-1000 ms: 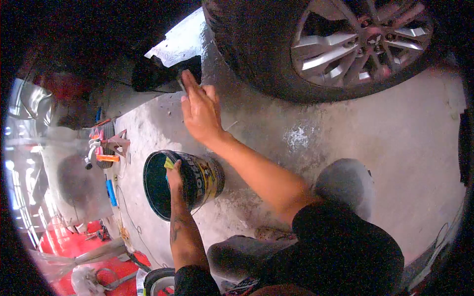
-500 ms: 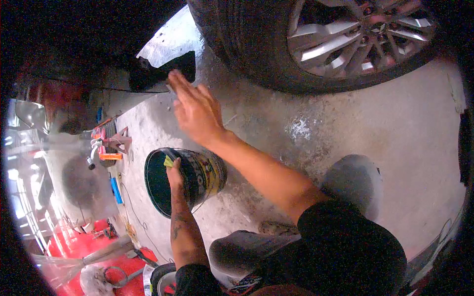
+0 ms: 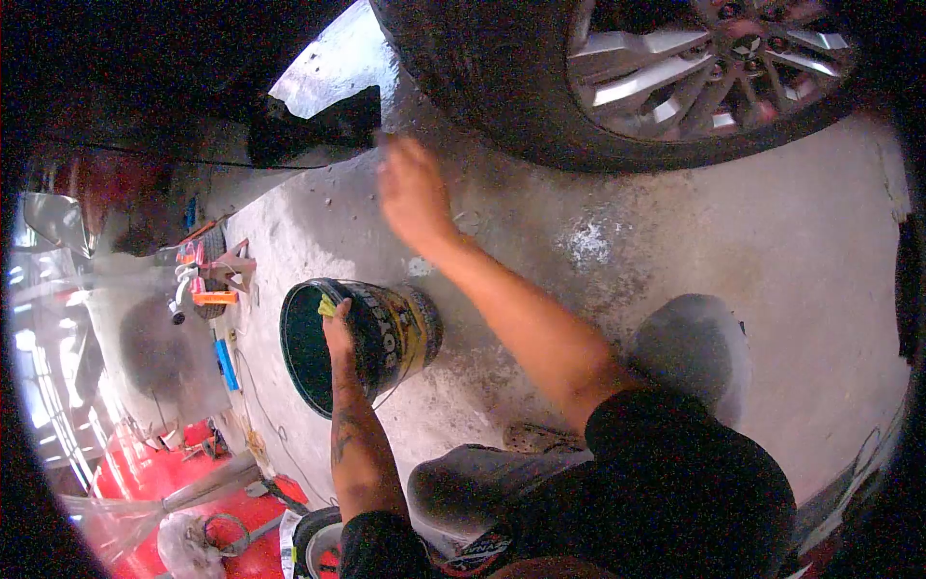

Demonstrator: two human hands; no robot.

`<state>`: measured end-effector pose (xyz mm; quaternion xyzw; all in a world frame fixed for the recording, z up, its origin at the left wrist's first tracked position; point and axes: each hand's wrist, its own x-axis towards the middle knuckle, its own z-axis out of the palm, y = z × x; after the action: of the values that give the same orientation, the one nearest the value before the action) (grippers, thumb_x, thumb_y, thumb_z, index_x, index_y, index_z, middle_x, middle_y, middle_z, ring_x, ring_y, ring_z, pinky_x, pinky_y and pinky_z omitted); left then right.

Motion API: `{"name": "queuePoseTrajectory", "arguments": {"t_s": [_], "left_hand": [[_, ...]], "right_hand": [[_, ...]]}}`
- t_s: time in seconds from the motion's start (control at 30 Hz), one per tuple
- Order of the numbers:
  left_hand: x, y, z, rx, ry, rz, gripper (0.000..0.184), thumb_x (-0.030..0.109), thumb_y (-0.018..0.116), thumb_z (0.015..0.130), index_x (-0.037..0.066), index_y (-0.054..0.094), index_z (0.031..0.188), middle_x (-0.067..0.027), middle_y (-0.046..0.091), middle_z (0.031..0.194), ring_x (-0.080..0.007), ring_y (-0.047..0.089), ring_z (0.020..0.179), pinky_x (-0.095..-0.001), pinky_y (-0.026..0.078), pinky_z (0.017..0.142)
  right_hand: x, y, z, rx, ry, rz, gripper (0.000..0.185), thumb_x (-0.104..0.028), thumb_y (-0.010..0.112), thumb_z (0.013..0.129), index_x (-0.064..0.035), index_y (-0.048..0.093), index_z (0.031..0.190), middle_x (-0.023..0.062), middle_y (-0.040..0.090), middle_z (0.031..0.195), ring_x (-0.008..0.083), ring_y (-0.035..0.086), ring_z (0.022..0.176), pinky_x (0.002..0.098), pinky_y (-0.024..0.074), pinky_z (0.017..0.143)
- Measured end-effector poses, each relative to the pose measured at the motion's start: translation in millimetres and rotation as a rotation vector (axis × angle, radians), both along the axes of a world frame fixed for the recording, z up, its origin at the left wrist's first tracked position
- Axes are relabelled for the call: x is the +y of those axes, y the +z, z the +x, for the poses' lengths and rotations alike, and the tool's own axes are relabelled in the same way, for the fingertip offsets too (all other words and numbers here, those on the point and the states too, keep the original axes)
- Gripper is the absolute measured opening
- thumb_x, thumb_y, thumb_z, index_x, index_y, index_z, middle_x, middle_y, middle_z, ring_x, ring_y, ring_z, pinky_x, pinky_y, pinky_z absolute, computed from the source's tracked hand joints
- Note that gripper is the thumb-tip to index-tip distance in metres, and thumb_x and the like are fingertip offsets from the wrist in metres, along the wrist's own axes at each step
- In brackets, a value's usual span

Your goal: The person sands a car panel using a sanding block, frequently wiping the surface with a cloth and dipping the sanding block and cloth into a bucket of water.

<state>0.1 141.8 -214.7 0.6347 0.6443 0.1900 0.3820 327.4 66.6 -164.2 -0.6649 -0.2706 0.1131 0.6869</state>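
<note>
My left hand (image 3: pixel 340 328) is closed at the rim of a dark bucket (image 3: pixel 371 338) with yellow and white print, holding a small yellow-green cloth (image 3: pixel 327 306) against it. The bucket's dark mouth faces left. Higher up, my right hand (image 3: pixel 413 193) is in the air beside a black flap (image 3: pixel 333 125), its fingertips blurred. Its fingers are pressed together around a small thing that I cannot make out. A large tyre (image 3: pixel 482 87) with a silver rim (image 3: pixel 666 77) fills the area to the upper right of this hand.
Stained concrete floor (image 3: pixel 801 251) lies under everything. A pinkish stand (image 3: pixel 230 265) and orange and blue items stand at the left. Red surfaces (image 3: pixel 145 473), clear plastic sheeting and a cable are at the lower left. My grey-clothed knees (image 3: pixel 690 352) are below my arms.
My right hand has moved slightly left, then back right beside the flap. My left hand stays at the bucket rim with the cloth. The view has shifted slightly.
</note>
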Motion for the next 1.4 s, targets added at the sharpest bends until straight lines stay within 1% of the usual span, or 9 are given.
{"name": "queuePoseTrajectory", "arguments": {"t_s": [0.13, 0.27, 0.57, 0.67, 0.77, 0.93, 1.07, 1.3, 1.4], "left_hand": [[-5, 3, 4, -0.062, -0.014, 0.004, 0.049, 0.026, 0.063, 0.086, -0.004, 0.053, 0.124, -0.0127, 0.061, 0.117, -0.0249, 0.057, 0.105, -0.0348, 0.040, 0.097], [10, -10, -11, -0.039, 0.037, -0.100, 0.051, 0.025, 0.064, 0.086, -0.004, 0.052, 0.126, -0.0126, 0.061, 0.117, -0.0248, 0.057, 0.105, -0.0350, 0.040, 0.097], [9, -10, -11, -0.090, 0.057, -0.080, 0.051, 0.026, 0.064, 0.084, -0.004, 0.053, 0.125, -0.0105, 0.061, 0.115, -0.0231, 0.057, 0.103, -0.0332, 0.041, 0.096], [7, -9, -8, 0.056, 0.028, -0.029, 0.052, 0.027, 0.064, 0.085, -0.004, 0.052, 0.126, -0.0112, 0.062, 0.114, -0.0226, 0.057, 0.103, -0.0329, 0.041, 0.095], [-17, 17, 24, 0.056, 0.072, -0.002, 0.044, 0.026, 0.063, 0.086, -0.004, 0.056, 0.118, -0.0100, 0.064, 0.107, -0.0209, 0.058, 0.096, -0.0319, 0.043, 0.091], [-11, 12, 17, 0.033, 0.077, -0.068, 0.049, 0.022, 0.065, 0.085, -0.005, 0.053, 0.124, -0.0127, 0.062, 0.114, -0.0233, 0.057, 0.102, -0.0334, 0.043, 0.092], [-9, 9, 26, 0.069, 0.021, 0.076, 0.054, 0.022, 0.065, 0.084, -0.007, 0.050, 0.126, -0.0172, 0.061, 0.121, -0.0280, 0.057, 0.109, -0.0362, 0.042, 0.096], [-4, -23, 10, -0.048, 0.014, 0.129, 0.059, 0.027, 0.067, 0.077, -0.009, 0.050, 0.121, -0.0213, 0.061, 0.120, -0.0344, 0.057, 0.111, -0.0397, 0.042, 0.096], [-27, 15, 39, 0.130, 0.167, 0.079, 0.063, 0.029, 0.067, 0.077, -0.008, 0.048, 0.124, -0.0218, 0.059, 0.123, -0.0347, 0.056, 0.113, -0.0396, 0.041, 0.097]], "right_hand": [[-7, 34, -7, -0.175, 0.016, 0.219, 0.047, -0.003, 0.058, 0.086, 0.0013, 0.051, 0.132, 0.0188, 0.053, 0.131, 0.0380, 0.052, 0.112, 0.0437, 0.0410, 0.099], [-4, 2, -10, -0.198, -0.024, 0.063, 0.050, -0.003, 0.058, 0.085, 0.0019, 0.050, 0.134, 0.0189, 0.052, 0.132, 0.0380, 0.051, 0.112, 0.0444, 0.0410, 0.097], [3, 0, -14, -0.184, 0.015, 0.067, 0.055, -0.006, 0.057, 0.087, 0.0042, 0.042, 0.139, 0.0216, 0.048, 0.134, 0.0404, 0.048, 0.117, 0.0454, 0.0386, 0.102], [-1, -1, -16, -0.174, 0.031, -0.008, 0.057, -0.008, 0.058, 0.087, 0.0021, 0.040, 0.141, 0.0205, 0.045, 0.138, 0.0399, 0.046, 0.117, 0.0456, 0.0376, 0.102], [-6, 34, -14, -0.317, 0.040, 0.032, 0.060, -0.009, 0.061, 0.086, -0.0011, 0.041, 0.142, 0.0163, 0.043, 0.141, 0.0374, 0.046, 0.114, 0.0465, 0.0379, 0.098], [1, 87, 3, -0.550, -0.101, 0.186, 0.068, -0.013, 0.066, 0.082, -0.0063, 0.039, 0.144, 0.0100, 0.042, 0.144, 0.0326, 0.046, 0.108, 0.0465, 0.0372, 0.092], [8, 60, 2, -0.698, -0.141, 0.108, 0.072, -0.014, 0.069, 0.081, -0.0093, 0.039, 0.146, 0.0085, 0.037, 0.148, 0.0325, 0.042, 0.110, 0.0460, 0.0359, 0.092], [15, 208, 51, -0.980, -0.464, 0.241, 0.070, -0.019, 0.072, 0.079, -0.0125, 0.043, 0.143, 0.0071, 0.038, 0.145, 0.0311, 0.043, 0.108, 0.0446, 0.0371, 0.090], [13, 196, 48, -0.993, -0.450, 0.255, 0.071, -0.018, 0.072, 0.079, -0.0126, 0.043, 0.143, 0.0068, 0.038, 0.144, 0.0313, 0.044, 0.107, 0.0449, 0.0378, 0.089]]}}
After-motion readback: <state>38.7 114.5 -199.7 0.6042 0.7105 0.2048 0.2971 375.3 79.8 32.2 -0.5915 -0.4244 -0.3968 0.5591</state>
